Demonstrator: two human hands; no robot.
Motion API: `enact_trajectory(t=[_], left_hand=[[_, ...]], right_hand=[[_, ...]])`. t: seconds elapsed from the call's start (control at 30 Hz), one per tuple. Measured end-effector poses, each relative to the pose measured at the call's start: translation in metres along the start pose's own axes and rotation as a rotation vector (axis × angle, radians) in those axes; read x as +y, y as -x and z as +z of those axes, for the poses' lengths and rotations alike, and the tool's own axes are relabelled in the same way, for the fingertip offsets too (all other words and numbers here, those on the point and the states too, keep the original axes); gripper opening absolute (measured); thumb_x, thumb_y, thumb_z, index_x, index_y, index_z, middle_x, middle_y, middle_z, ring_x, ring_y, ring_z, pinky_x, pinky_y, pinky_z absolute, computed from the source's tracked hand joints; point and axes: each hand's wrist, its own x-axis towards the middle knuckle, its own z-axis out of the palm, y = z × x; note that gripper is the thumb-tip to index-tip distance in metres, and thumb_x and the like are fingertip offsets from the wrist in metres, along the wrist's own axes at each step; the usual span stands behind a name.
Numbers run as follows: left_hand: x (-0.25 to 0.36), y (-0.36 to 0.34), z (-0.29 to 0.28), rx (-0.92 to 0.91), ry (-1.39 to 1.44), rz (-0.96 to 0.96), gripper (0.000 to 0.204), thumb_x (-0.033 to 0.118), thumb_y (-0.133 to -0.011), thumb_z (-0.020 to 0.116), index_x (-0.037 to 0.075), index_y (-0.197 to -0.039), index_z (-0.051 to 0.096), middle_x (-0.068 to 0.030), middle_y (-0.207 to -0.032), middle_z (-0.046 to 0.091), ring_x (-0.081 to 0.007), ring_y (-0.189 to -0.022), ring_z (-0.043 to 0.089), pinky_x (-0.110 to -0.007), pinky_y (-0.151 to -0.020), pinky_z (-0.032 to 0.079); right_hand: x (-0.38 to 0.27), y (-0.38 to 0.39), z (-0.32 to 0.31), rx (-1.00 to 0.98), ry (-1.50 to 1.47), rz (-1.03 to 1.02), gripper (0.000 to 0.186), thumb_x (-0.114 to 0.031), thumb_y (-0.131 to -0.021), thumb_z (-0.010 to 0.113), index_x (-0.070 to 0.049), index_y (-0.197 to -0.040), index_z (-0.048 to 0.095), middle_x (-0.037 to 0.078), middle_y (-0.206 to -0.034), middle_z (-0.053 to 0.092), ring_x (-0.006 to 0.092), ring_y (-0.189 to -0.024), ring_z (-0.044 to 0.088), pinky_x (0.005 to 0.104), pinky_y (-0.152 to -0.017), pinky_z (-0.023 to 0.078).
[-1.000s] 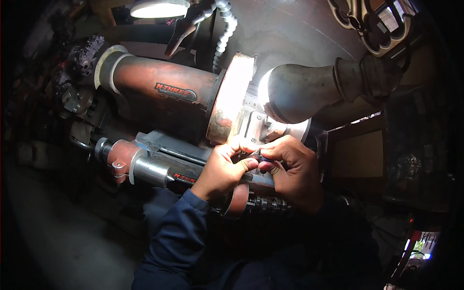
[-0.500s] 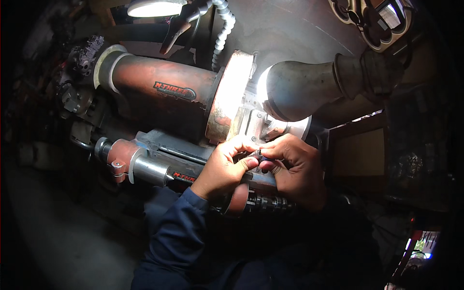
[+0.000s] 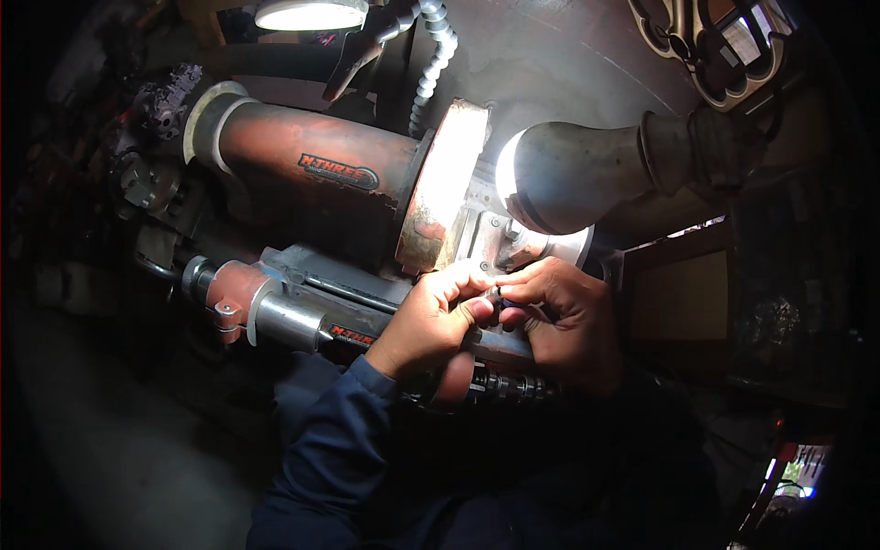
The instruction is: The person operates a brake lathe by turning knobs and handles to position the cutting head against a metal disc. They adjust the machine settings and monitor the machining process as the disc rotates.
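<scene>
Two bare hands are working above a grinding-type machine. The left hand [image 3: 423,316] is pinching a small dark part [image 3: 496,296] between thumb and fingers; the right hand [image 3: 570,313] is closing its thumb and fingertips on the same part from the other side, so that the two sets of fingertips are almost meeting. The part is lying between them, in front of the lit machine bed, and the fingers are hiding most of its shape.

Progress: the part is being gripped by both hands and is not yet resting on any surface. Whether it is being joined, parted or only turned cannot be told, nor how much handling is remaining.

Surroundings: a lobed shaft [image 3: 513,385], apparently a camshaft, is lying just below the hands. To the left, a red clamp collar [image 3: 236,298] is encircling a bright steel cylinder [image 3: 291,317]. Behind, a red cylindrical housing [image 3: 312,151] is adjoining a brightly lit wheel guard [image 3: 442,188], and a segmented hose [image 3: 427,84] is hanging above.

Containers: at right, a brown box-like frame [image 3: 683,291] is showing a pale panel; whether it is holding anything cannot be made out.
</scene>
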Motion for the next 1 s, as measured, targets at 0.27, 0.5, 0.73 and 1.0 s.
enact_trajectory(t=[0.27,0.5,0.73,1.0], left_hand=[[0.000,-0.001,0.003,0.026,-0.016,0.056,0.014,0.002,-0.091,0.063,0.002,-0.105,0.063,-0.0021,-0.099,0.066,-0.0068,-0.092,0.058,-0.027,-0.085,0.049],[0.001,-0.001,-0.001,-0.018,0.040,-0.077,0.014,0.004,-0.091,0.064,0.003,-0.106,0.063,-0.0017,-0.098,0.066,-0.0069,-0.091,0.058,-0.027,-0.084,0.049],[-0.002,0.000,0.002,0.047,-0.137,0.135,0.015,0.003,-0.091,0.063,0.003,-0.106,0.063,-0.0016,-0.098,0.066,-0.0079,-0.092,0.058,-0.027,-0.087,0.049],[0.002,0.001,0.002,-0.093,0.074,0.010,0.015,-0.002,-0.094,0.055,0.000,-0.107,0.060,-0.0007,-0.095,0.064,-0.0073,-0.090,0.056,-0.025,-0.084,0.047]], right_hand=[[-0.004,-0.001,0.002,0.019,0.146,-0.107,0.025,0.016,-0.073,0.072,-0.001,-0.092,0.070,0.012,-0.089,0.069,0.0167,-0.077,0.069,0.0287,-0.066,0.057],[-0.005,-0.005,-0.003,-0.027,0.049,-0.099,0.024,0.015,-0.073,0.073,-0.001,-0.091,0.069,0.012,-0.092,0.069,0.0179,-0.077,0.069,0.0296,-0.067,0.057],[-0.004,0.000,0.007,0.061,0.215,-0.139,0.024,0.011,-0.072,0.076,-0.001,-0.092,0.069,0.013,-0.091,0.068,0.0228,-0.079,0.069,0.0331,-0.068,0.055],[0.003,-0.004,-0.017,-0.168,0.004,-0.144,0.022,0.010,-0.077,0.074,-0.001,-0.095,0.067,0.012,-0.100,0.069,0.0173,-0.088,0.070,0.0295,-0.072,0.059]])
